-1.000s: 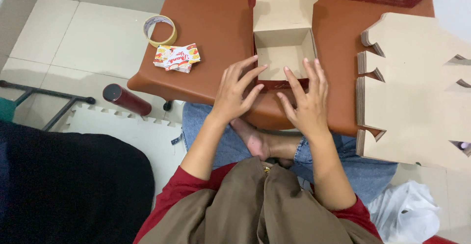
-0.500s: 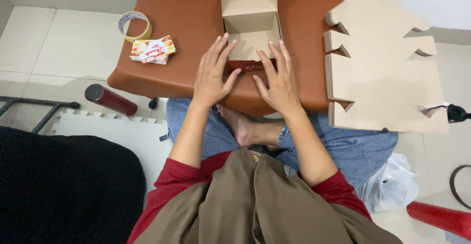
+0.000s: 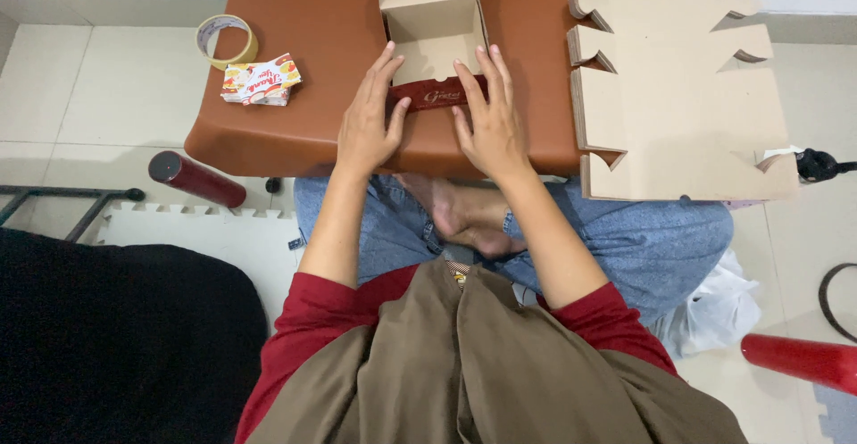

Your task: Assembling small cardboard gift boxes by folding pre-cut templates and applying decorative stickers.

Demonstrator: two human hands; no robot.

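1. Cardboard box (image 3: 433,24), a small open-topped one in plain brown card with a dark red front flap (image 3: 428,96), sits at the near middle of the brown counter (image 3: 303,69), right in front of the person.
2. Left hand (image 3: 368,118) lies flat and open, fingers spread, its thumb touching the left end of the red flap; it grips nothing.
3. Right hand (image 3: 489,114) mirrors it on the other side, palm down, fingers stretched up along the box's right wall, thumb at the flap's right end, likewise unclenched.
4. Between the two thumbs the red flap lies flat on the counter, at the foot of the box's open front.
5. Off to the right, a stack of flat die-cut cardboard blanks (image 3: 678,96) with notched edges covers that end of the counter and overhangs it.
6. Over on the left, a roll of beige tape (image 3: 227,41) rests near the far corner, with a small pile of white, red and yellow printed packets (image 3: 261,80) just beside it.
7. Down on the tiled floor, a dark red cylinder (image 3: 196,179) lies left of the person's knee.
8. Under the counter, crossed legs in blue jeans (image 3: 643,239) and a bare foot (image 3: 460,212) show.
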